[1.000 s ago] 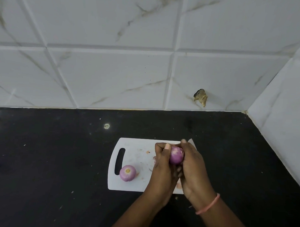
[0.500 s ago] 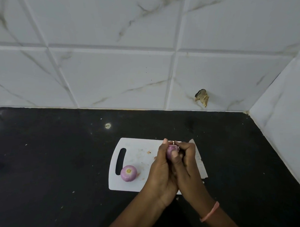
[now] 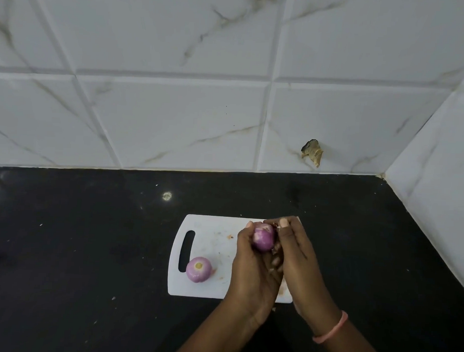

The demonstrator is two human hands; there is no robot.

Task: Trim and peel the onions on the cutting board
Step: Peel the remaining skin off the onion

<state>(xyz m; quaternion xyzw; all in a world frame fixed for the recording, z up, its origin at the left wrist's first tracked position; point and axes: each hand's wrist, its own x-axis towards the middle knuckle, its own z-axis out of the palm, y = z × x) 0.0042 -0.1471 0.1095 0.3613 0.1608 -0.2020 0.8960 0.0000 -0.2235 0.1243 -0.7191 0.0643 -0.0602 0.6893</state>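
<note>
A white cutting board (image 3: 210,235) with a slot handle lies on the black counter. On its near left part sits a peeled purple onion (image 3: 198,269), trimmed end up. My left hand (image 3: 251,268) grips a second purple onion (image 3: 263,237) above the board's right half. My right hand (image 3: 296,254) lies against that onion's right side, and its thumb and fingertips pinch a scrap of dark skin at the onion's top. The board's right side is hidden under both hands. No knife is visible.
The black counter (image 3: 91,250) runs to a white tiled back wall and a tiled side wall on the right. A dry brown scrap (image 3: 312,152) sticks to the back wall. Small specks and peel bits dot the board and counter.
The onion has turned in my hands and shows more of its purple side. My right thumb has shifted up to the onion's top, where it pinches skin.
</note>
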